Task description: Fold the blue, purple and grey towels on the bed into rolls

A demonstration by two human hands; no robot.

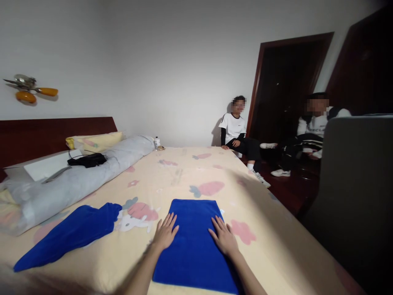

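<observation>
A blue cloth [193, 246], looking like a towel, lies flat as a rectangle on the bed [172, 172] in front of me. My left hand [166, 232] rests on its left edge, fingers spread and pointing away from me. On the opposite edge lies my right hand [224, 236], palm down with its fingers apart. Neither hand grips anything. Off to the left, a second blue cloth [73, 233] is crumpled into a long, loose heap on the patterned sheet.
A rolled grey quilt [123, 159] runs along the headboard side, with a black item [87, 159] on it. A small bottle [157, 142] stands at the far edge. One person [235, 127] sits at the far right corner, another person [313, 127] behind a dark panel [353, 184].
</observation>
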